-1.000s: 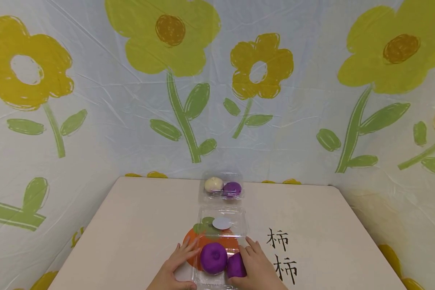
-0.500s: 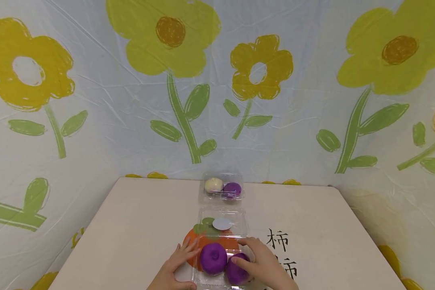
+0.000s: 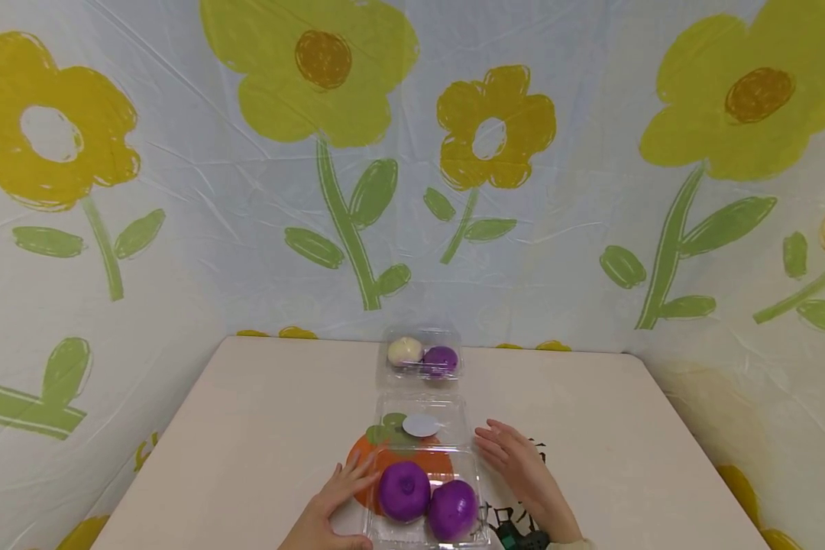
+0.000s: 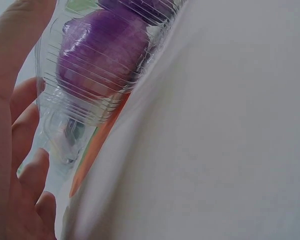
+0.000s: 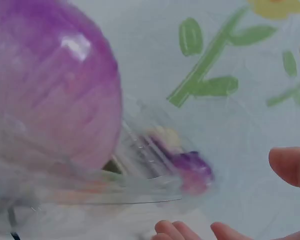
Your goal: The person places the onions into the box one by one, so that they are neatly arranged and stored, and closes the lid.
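A hinged clear plastic box point(image 3: 422, 536) lies open near the front of the table, its lid point(image 3: 450, 409) laid back. Inside sit two round, glossy purple things: one point(image 3: 404, 491) on the left with a dimpled top, the other point(image 3: 453, 509) on the right. The right one fades to pale pink low down in the right wrist view. My left hand point(image 3: 333, 500) rests along the box's left edge, fingers spread; in the left wrist view its fingertips point(image 4: 27, 92) are right at the ribbed wall. My right hand point(image 3: 522, 466), fingers extended and holding nothing, is beside the box's right side.
Behind, a second clear box point(image 3: 421, 374) holds a cream round thing point(image 3: 406, 351) and a purple one point(image 3: 441, 359). Orange persimmon print and black characters mark the pale table point(image 3: 275, 428). A flowered cloth point(image 3: 557, 252) hangs around the back and sides.
My right hand has left the right-hand purple thing and moved right and back, away from the box, uncovering that thing. The left hand has stayed in place.
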Demonstrator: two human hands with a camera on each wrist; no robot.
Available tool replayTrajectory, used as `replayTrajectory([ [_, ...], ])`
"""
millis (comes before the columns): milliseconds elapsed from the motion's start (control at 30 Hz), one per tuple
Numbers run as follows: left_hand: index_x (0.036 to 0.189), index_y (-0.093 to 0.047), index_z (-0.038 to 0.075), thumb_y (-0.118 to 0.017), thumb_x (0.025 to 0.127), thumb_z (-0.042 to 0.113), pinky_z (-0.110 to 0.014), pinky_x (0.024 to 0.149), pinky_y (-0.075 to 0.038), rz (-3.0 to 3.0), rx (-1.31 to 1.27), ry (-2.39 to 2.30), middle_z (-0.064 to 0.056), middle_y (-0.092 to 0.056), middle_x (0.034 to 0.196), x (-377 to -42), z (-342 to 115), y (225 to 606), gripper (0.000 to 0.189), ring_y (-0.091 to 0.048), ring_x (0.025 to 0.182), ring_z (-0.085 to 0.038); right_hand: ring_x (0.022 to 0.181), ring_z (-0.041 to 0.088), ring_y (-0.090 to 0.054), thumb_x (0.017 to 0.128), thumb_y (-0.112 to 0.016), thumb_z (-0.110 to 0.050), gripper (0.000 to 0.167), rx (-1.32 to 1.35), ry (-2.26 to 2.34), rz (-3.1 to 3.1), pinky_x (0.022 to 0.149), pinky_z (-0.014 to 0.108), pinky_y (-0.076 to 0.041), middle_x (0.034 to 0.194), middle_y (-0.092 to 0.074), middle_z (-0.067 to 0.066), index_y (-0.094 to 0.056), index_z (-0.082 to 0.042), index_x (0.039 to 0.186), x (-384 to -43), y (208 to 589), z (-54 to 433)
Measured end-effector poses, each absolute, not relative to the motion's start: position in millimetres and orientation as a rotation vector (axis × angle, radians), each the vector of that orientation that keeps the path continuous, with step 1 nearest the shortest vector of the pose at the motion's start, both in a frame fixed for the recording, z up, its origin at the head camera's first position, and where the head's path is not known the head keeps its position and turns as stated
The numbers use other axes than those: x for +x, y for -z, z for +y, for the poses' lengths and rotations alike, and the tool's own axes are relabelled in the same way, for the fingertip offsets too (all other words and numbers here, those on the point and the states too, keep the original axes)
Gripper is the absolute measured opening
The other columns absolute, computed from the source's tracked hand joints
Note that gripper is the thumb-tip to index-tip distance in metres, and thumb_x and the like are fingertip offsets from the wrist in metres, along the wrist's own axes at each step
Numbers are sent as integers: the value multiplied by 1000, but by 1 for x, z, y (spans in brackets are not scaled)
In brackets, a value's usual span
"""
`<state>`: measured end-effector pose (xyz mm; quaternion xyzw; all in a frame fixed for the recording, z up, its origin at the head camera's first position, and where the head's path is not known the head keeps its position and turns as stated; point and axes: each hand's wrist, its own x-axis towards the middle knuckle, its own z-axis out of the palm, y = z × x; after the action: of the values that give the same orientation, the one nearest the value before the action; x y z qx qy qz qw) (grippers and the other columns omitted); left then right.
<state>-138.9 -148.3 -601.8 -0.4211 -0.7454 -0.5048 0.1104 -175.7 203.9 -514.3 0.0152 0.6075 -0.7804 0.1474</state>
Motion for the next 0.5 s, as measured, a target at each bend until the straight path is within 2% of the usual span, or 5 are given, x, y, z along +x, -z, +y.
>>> replayTrajectory([
  [100,145,-45,-2,-85,79,26,-17,117,3,-2193,-1234,1477,-28,-30,155,-140,-149,602,82,-14,142,-54,137,27,-43,110,-34,-31,68,14,2290,1421,115,35,-33,158,-19,31,-1,9,153,-183,531,205],
  [200,145,-45,-2,-84,79,26,-17,117,3,-2189,-1243,1474,-29,-29,155,-140,-149,602,82,-14,143,-54,142,26,-36,111,-27,-27,64,-26,2336,1146,118,35,-26,162,-8,27,5,6,154,-188,545,205],
  [300,145,-45,-3,-85,79,25,-18,117,3,-2171,-1253,1469,-29,-30,155,-142,-149,603,82,-14,143,-54,146,27,-30,111,-27,-22,61,-67,2359,1021,119,36,-24,162,-10,23,6,5,155,-193,556,205],
  [500,144,-45,-3,-85,78,23,-19,117,3,-2160,-1270,1441,-29,-31,155,-143,-151,605,82,-14,144,-51,146,27,-30,109,-26,-8,57,-98,2383,965,119,36,-24,161,-18,21,5,2,156,-197,567,204],
])
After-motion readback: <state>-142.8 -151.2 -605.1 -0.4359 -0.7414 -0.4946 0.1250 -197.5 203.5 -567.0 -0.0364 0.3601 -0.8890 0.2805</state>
